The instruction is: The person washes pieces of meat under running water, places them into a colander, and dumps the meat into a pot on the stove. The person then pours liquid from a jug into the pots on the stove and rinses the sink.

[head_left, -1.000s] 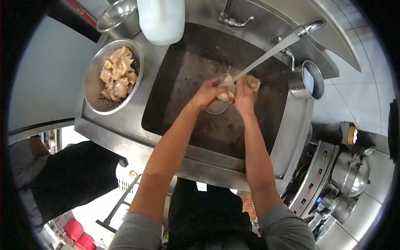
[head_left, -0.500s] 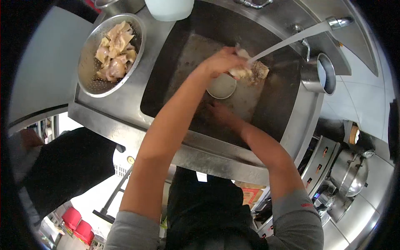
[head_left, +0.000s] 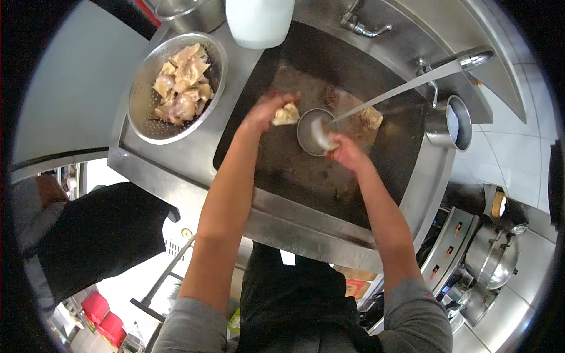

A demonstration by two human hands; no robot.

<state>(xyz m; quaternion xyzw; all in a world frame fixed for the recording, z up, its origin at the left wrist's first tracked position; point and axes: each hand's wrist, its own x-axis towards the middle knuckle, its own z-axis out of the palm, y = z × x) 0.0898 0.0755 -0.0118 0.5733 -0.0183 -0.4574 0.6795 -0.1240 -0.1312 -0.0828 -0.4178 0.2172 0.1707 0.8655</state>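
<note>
My left hand (head_left: 272, 109) is closed around a pale yellow chunk of fatty meat (head_left: 286, 115) over the left side of the sink (head_left: 294, 176). My right hand (head_left: 349, 153) pinches a whitish, motion-blurred piece of meat (head_left: 321, 133) above the round drain (head_left: 303, 136). From the tap (head_left: 475, 57) a stream of water (head_left: 400, 86) falls just to the right of the drain. Another brownish-yellow piece of meat (head_left: 371, 117) lies on the sink floor near where the water lands.
On the left counter, a perforated metal colander (head_left: 138, 106) holds several pale meat pieces. A white container (head_left: 259, 23) and a steel pot (head_left: 194, 15) stand behind it. A metal pot (head_left: 441, 126) sits at the sink's right rim. Another person's dark-clothed leg (head_left: 106, 235) is at left.
My left hand has moved left with a meat piece, away from the water. My right hand has risen towards the drain and now holds a whitish piece. The view has shifted slightly.
</note>
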